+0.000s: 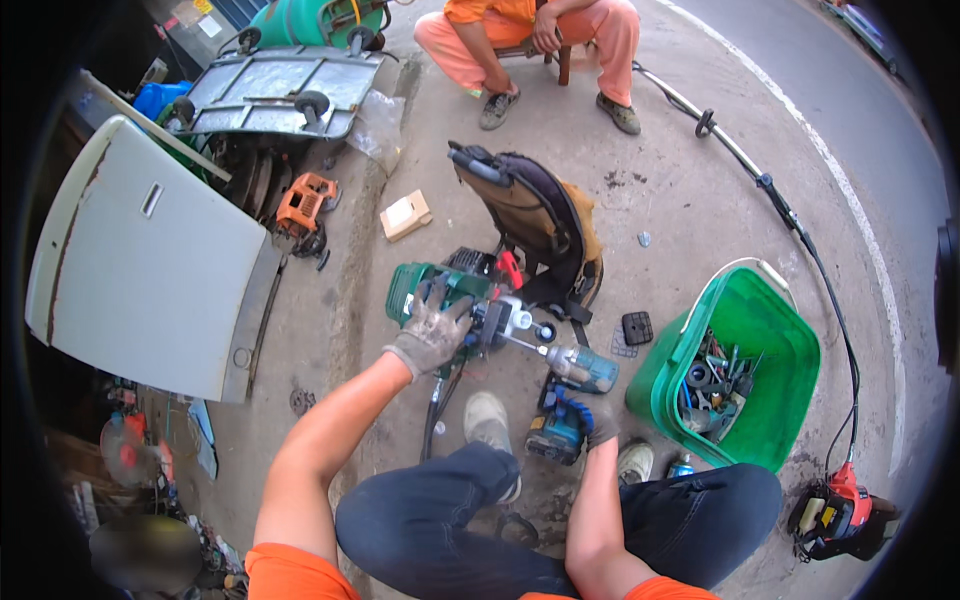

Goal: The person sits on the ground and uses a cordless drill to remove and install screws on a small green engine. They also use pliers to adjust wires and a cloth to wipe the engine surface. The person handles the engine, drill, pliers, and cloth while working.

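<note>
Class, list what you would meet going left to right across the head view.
White metal panel, orange machine part, small brown cardboard box, blue cordless power driver, green plastic bucket, red-and-black motor unit.

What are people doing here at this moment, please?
The person's right hand holds a blue power drill, its long bit pointing at a small engine. The gloved left hand rests on the engine's green cover. A green bucket holding tools stands to the right. Another person sits ahead.
</note>
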`<state>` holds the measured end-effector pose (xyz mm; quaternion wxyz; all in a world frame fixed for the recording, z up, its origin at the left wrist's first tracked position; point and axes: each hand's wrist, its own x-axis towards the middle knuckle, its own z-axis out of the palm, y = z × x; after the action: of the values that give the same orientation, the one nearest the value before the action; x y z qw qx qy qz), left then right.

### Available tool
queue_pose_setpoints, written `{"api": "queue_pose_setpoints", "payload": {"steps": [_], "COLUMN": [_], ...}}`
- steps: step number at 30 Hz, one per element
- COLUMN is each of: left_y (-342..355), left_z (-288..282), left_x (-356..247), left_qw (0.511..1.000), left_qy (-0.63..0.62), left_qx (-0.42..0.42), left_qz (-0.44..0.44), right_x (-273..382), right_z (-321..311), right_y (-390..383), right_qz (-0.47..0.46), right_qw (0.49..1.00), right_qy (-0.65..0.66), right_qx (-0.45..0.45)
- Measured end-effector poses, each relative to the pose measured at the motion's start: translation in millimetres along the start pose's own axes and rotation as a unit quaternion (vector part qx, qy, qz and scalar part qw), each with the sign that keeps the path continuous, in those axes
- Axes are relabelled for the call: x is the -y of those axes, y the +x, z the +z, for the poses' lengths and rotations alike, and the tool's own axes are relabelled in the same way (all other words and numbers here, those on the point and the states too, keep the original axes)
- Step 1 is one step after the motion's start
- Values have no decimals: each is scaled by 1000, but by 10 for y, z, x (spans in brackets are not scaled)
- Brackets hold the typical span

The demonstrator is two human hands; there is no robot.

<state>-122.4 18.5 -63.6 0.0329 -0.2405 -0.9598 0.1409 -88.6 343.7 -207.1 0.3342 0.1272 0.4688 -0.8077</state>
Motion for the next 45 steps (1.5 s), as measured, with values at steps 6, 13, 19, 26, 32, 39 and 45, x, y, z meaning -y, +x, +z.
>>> {"api": "queue_pose_setpoints", "payload": {"steps": [6,13,19,26,32,39,45], "left_y": [139,131,161,163,279,238,189], "left_z": [-321,-378,-312,-372,-539,-359,-335], "left_x": [-103,-85,-96,-65,-127,-193,-84], "left_qw": [998,996,996,996,991,993,993], "left_qy": [-34,-20,-5,-25,-20,37,-7], "left_qx": [44,72,75,68,125,84,100], "left_qz": [-16,-48,-55,-49,-46,-77,-61], "right_x": [-23,58,-36,-29,29,62,217], "right_z": [-83,65,-34,-30,-8,23,123], "right_y": [42,-24,53,49,-16,-4,-110], "right_qz": [-3,-15,-12,3,-6,8,-2], "right_qw": [1000,1000,1000,1000,999,1000,1000], "right_qy": [12,27,20,13,40,28,30], "right_qx": [-9,-4,-1,-6,0,8,-11]}}
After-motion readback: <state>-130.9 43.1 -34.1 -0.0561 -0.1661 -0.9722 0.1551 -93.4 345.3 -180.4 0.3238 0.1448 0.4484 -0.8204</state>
